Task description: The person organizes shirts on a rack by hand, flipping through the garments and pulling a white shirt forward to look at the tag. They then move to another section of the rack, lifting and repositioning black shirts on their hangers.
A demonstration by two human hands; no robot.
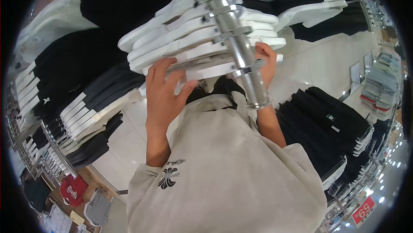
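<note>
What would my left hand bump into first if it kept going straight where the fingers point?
The stack of white hangers would come first. Your left hand points up at them, and its fingertips look as if they already touch the nearest one, though depth is hard to judge.

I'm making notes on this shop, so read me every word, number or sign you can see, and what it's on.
"59", apparently, on the red sign; the characters beside it are too small to read.
White lettering on the red item: too small.
Lettering at the emblem on the pale shirt: too blurred.
Small label on black clothing: unreadable.
</note>
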